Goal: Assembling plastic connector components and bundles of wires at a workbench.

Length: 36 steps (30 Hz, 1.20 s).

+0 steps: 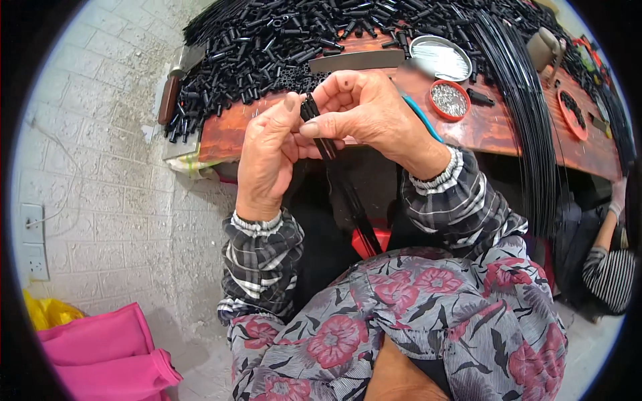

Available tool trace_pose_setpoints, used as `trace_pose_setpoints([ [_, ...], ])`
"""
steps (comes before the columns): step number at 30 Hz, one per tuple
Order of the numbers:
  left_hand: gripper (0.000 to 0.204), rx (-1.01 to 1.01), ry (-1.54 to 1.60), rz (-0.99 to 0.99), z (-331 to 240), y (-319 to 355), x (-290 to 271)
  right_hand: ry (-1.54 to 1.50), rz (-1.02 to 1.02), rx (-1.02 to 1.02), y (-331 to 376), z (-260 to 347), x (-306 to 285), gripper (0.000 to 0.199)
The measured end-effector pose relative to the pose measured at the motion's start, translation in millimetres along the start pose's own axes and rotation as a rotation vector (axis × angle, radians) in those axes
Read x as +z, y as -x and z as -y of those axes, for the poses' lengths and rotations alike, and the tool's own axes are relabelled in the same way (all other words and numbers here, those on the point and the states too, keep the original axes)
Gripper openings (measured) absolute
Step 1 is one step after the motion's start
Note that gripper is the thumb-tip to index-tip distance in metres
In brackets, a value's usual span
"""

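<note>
Between my two hands is a bundle of thin black rods (342,187), slanting from the table edge down toward my lap. My left hand (264,150) is closed around its upper end from the left, thumb near the tips. From the right, my right hand (368,113) pinches the same end between thumb and bent fingers. Small black end pieces (307,107) show at the top of the bundle. Behind my right wrist lies a tool with a curved blue handle (422,118), partly hidden by the hand.
Black tubular parts (267,57) are heaped across the wooden table (221,137). A red bowl of small metal pieces (449,100) sits near a round dish of thin pins (440,59). Long black rods (531,120) overhang the edge. Another person's gloved hand (618,197) appears far right.
</note>
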<state>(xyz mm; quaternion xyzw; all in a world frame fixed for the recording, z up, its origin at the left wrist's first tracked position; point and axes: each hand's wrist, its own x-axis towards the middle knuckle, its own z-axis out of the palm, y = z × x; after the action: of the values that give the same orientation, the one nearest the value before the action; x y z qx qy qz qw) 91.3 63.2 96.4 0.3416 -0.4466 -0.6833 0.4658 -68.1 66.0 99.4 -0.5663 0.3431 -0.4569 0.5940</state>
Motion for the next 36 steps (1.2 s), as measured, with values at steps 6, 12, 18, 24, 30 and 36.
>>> trace_pose_setpoints([
  [6,0.018,-0.009,0.035,0.173,-20.3,1.9,-8.5,0.136,-0.133,-0.177,8.5,2.1,20.0,0.016],
  [12,0.008,0.248,0.243,0.110,-3.2,-1.3,2.0,0.495,-0.556,-0.468,14.3,-6.4,46.3,0.020],
  [18,0.009,0.307,0.369,0.050,11.4,3.8,22.8,0.482,-0.641,-0.416,26.9,-9.1,39.9,0.015],
  [24,0.009,0.247,0.439,0.042,13.6,-0.9,36.9,-0.058,-0.296,-0.363,25.6,-7.9,10.8,0.011],
  [30,0.014,0.240,0.345,0.037,18.1,-9.1,35.4,-0.344,-0.038,-0.306,17.5,-18.0,-14.8,0.014],
  [36,0.013,0.272,0.334,-0.044,17.1,-1.0,44.7,-0.293,-0.140,-0.313,16.4,-23.0,-10.5,0.015],
])
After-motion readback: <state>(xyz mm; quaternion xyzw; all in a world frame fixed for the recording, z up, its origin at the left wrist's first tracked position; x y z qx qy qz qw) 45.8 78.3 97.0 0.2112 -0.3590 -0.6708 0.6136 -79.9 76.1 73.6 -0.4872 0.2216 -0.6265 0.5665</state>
